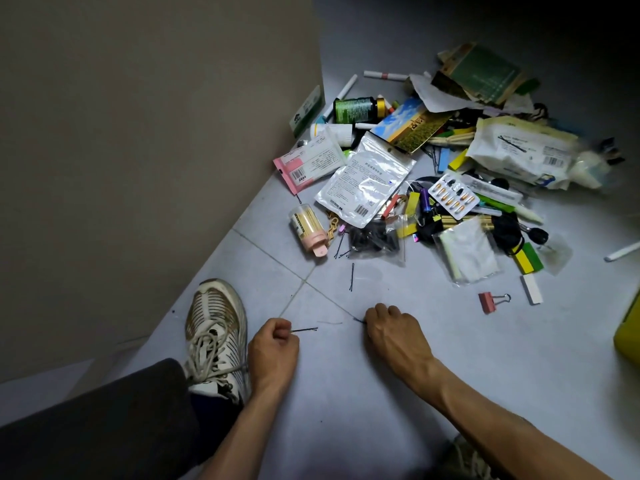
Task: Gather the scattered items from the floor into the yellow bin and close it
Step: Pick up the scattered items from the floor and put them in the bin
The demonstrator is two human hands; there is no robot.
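My left hand (273, 351) pinches a black hairpin (304, 329) whose tip sticks out to the right, just above the floor. My right hand (394, 332) has its fingers curled down on the tile, pinching another dark hairpin (358, 320) that pokes out on its left. A third loose hairpin (352, 277) lies on the floor beyond both hands. Farther off is a heap of scattered items: a clear foil pouch (367, 181), a toothpick jar (308, 228), a pill blister (453, 196), a pink binder clip (488, 302). A corner of the yellow bin (628, 336) shows at the right edge.
A beige wall (156, 150) runs along the left, meeting the grey tiled floor. My left foot in a white sneaker (216, 337) stands beside my left hand, with a dark trouser leg at lower left. A white pen (621, 252) lies at far right.
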